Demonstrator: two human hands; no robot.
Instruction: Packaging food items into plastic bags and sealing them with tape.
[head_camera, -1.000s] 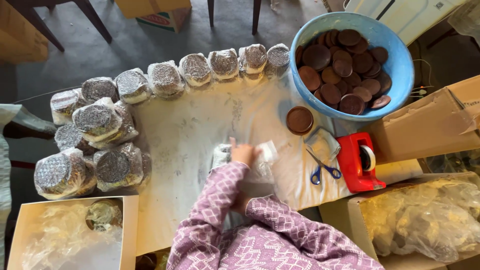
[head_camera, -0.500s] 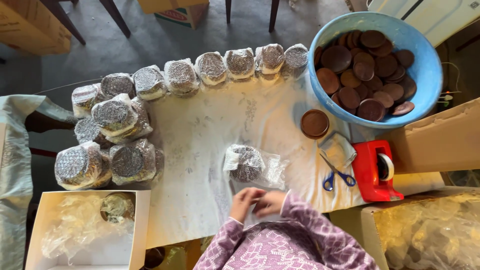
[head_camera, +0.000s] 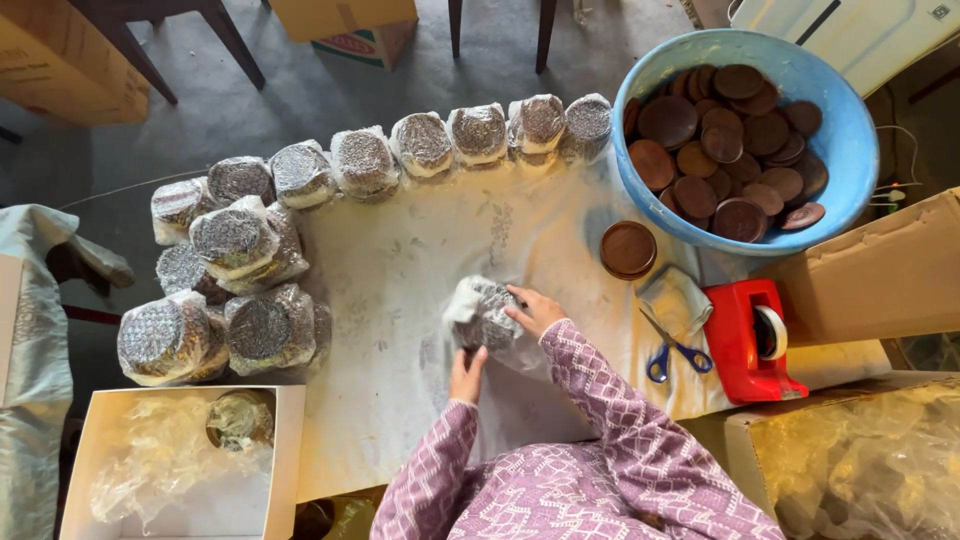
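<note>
Near the middle of the tabletop (head_camera: 400, 260), toward its near edge, a bubble-wrapped bundle (head_camera: 482, 312) sits between both hands. The right hand (head_camera: 535, 310) lies on its right side with fingers curled over the wrap, and the left hand (head_camera: 467, 375) presses against its near side, fingers together; the two seem to hold the loose wrap closed around what is inside, though whether either is pinching an edge cannot be told.

Along the far edge runs a row of finished wrapped bundles (head_camera: 420, 145), set side by side, and more are heaped at the far-left corner (head_camera: 230, 280), probably stacked there to keep the working area open.

At the far-right corner a blue basin (head_camera: 850, 140) holds many dark brown discs (head_camera: 730, 140); one single disc (head_camera: 628, 249) lies just outside it on the cloth. Close to the right hand lie blue-handled scissors (head_camera: 675, 352), a folded cloth (head_camera: 675, 298) and a red tape dispenser (head_camera: 750, 340), within easy reach. Beside the near-left corner a white box (head_camera: 285, 450) holds crumpled clear plastic.
</note>
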